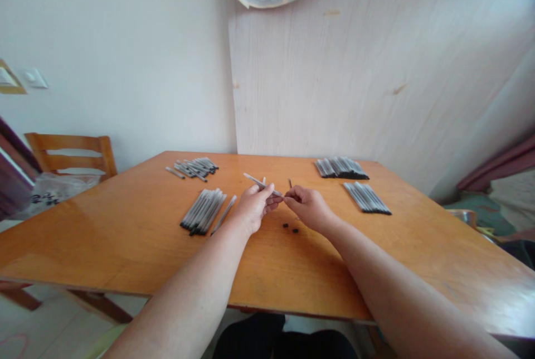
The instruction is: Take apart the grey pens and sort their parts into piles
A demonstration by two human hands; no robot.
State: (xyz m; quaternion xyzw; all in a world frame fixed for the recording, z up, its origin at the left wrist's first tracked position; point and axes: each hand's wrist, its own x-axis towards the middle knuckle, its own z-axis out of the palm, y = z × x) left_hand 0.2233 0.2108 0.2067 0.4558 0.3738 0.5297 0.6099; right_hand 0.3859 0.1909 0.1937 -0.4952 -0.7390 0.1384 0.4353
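Observation:
My left hand [259, 203] is closed around a clear-barrelled pen [253, 179], which slants down to the right across its fingers. Close by, my right hand [307, 203] pinches at the pen's lower right end; whatever is between those fingertips is hidden. A thin dark stick [290, 183] shows just beyond the right hand, and I cannot tell if it is held or lies on the table. Two small black pieces, like pen caps [295, 231], lie below the hands. One single pen [224, 214] rests beside my left wrist, next to a bundle of pens [203, 211].
The wooden table [125, 236] also bears a loose pile of pens [194, 168] at the back left. Neat rows of dark-ended pens [340, 167] lie at the back right, with a smaller row [368, 198] nearer. A wooden chair [71, 141] stands left, by a plastic bag [58, 189].

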